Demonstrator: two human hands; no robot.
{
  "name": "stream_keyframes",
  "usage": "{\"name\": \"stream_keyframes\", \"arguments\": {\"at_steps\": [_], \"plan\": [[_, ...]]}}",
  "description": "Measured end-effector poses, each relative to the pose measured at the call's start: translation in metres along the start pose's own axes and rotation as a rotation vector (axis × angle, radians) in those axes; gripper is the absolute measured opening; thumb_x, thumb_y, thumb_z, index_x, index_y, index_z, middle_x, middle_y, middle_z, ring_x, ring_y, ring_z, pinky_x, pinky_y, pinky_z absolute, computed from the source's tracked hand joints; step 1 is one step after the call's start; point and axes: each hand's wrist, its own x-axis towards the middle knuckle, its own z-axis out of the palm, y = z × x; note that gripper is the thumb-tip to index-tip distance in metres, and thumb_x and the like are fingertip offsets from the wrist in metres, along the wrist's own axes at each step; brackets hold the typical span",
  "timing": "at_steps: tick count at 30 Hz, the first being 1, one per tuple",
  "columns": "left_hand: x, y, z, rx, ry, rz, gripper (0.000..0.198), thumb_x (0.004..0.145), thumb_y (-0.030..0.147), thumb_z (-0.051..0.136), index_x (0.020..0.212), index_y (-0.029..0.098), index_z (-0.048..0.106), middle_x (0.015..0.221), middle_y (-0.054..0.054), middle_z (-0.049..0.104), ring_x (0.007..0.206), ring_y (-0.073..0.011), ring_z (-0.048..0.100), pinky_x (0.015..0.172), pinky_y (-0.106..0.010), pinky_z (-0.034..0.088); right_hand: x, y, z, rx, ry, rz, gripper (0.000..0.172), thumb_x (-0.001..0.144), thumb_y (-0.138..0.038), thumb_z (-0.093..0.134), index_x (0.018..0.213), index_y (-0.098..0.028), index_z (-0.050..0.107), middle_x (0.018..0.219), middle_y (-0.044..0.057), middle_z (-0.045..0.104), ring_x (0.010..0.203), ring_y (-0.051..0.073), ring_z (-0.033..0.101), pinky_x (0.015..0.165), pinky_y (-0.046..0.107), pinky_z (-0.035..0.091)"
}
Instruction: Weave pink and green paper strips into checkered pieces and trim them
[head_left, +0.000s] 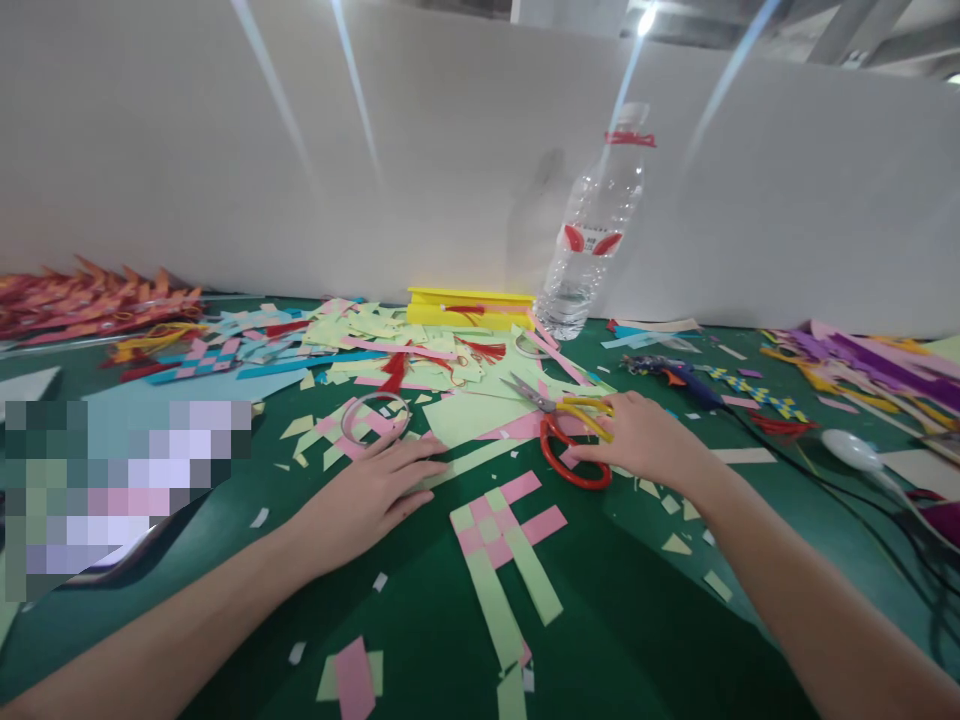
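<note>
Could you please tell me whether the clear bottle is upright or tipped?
Upright: the bottle, slanted in view, stands on the green table, cap uppermost.

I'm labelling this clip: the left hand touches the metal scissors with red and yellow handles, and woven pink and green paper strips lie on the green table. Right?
Not quite: in the head view, the right hand, not the left hand, touches the metal scissors with red and yellow handles; the rest stands.

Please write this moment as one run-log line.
left hand: at green strip, by tape roll | right hand: holding scissors | woven paper: on table, unheld
</note>
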Motion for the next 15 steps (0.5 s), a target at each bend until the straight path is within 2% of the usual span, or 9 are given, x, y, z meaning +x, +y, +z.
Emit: {"name": "stream_keyframes", "arguments": {"at_steps": [5,10,12,15], "plan": [[-0.0004,-0.0001,0.0010,0.018,0.006,-0.004,0.033,0.095,0.024,0.041,0.125,0.029,0.054,0.138,-0.002,0.050,0.129,-0.0208,0.043,0.114,-0.052,0.020,-0.0046,-0.0050,-0.0015,0.107,0.080,0.083,0.090,0.055,-0.063,0.069,0.126,-0.012,0.049,0.120,0.020,0.051,0.090,0.033,0.062,0.073,0.043,0.051],[-0.0008,-0.0016,0.0021,0.044,0.020,-0.034,0.033,0.095,0.024,0.039,0.125,0.029,0.053,0.135,-0.003,0.052,0.129,-0.0214,0.043,0.112,-0.053,0.022,-0.0014,-0.0044,-0.0042,0.331,0.092,0.088,0.095,0.049,-0.051,0.078,0.130,-0.012,0.047,0.129,0.020,0.045,0.103,0.033,0.057,0.085,0.041,0.047],[-0.0004,-0.0021,0.0020,0.050,0.020,-0.053,0.033,0.095,0.025,0.038,0.124,0.028,0.054,0.135,-0.003,0.053,0.128,-0.0219,0.044,0.111,-0.054,0.024,0.0008,-0.0020,-0.0042,0.527,0.074,0.148,0.085,0.050,-0.050,0.077,0.123,-0.013,0.053,0.124,0.017,0.050,0.101,0.031,0.058,0.081,0.039,0.048],[0.0005,-0.0017,0.0012,0.058,0.033,-0.062,0.032,0.095,0.025,0.038,0.122,0.027,0.056,0.134,-0.004,0.053,0.128,-0.0226,0.044,0.110,-0.054,0.027,0.0027,0.0009,-0.0035,0.884,0.066,0.261,0.048,0.059,-0.043,0.075,0.097,-0.014,0.065,0.090,0.009,0.063,0.081,0.024,0.060,0.069,0.034,0.047]]}}
